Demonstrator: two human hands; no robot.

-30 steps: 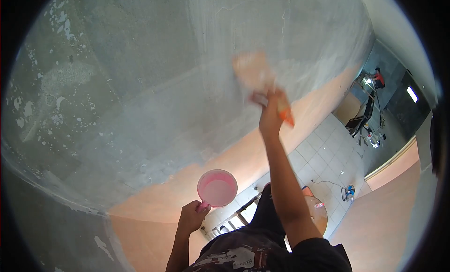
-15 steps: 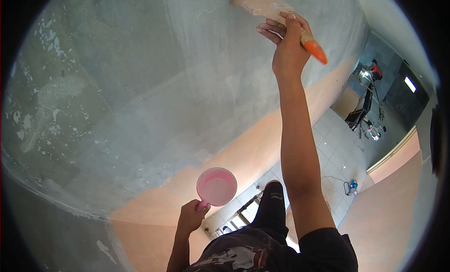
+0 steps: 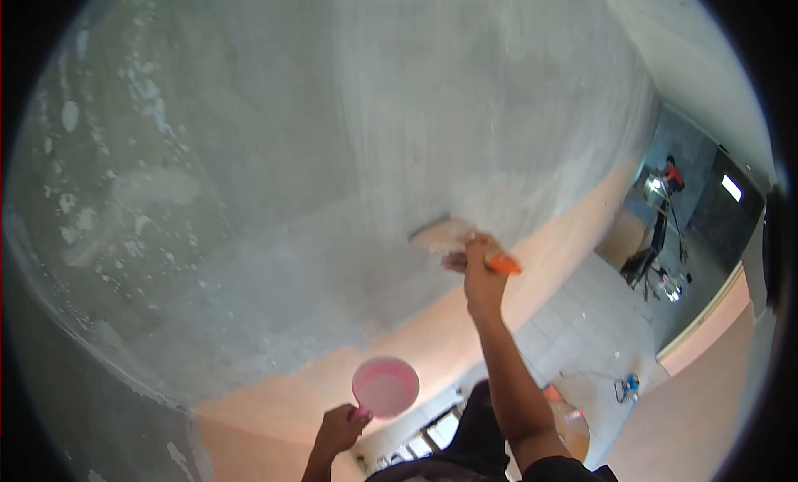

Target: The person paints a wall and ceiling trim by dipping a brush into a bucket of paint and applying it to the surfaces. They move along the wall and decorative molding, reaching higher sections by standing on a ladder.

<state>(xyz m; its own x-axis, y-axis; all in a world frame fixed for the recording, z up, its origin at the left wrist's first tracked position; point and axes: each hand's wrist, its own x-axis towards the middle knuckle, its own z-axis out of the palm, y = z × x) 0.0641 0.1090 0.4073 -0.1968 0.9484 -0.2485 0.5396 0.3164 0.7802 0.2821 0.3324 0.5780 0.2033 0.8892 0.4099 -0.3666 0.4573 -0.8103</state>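
Note:
My right hand (image 3: pixel 480 258) is closed around a wide paint brush (image 3: pixel 449 233) with an orange-tipped handle. Its bristles are against the grey wall (image 3: pixel 332 150), just above the peach-coloured lower band (image 3: pixel 399 341). Motion smears the brush and fingers a little. Lower down, my left hand (image 3: pixel 339 430) grips the handle of a pink dipper (image 3: pixel 386 388), held level. Pale liquid shows inside the dipper.
White patches mark the wall's left side. Below lie a tiled floor (image 3: pixel 573 307), a ladder (image 3: pixel 424 436) and a round container (image 3: pixel 573 428). A blue device (image 3: pixel 629 388) stands on the floor. Far right, a person in red (image 3: pixel 672 179) is near dark equipment (image 3: pixel 652 241).
My right hand has swept the brush down the wall from the top of the view to its middle. The dipper sits lower in view as the camera has tilted up.

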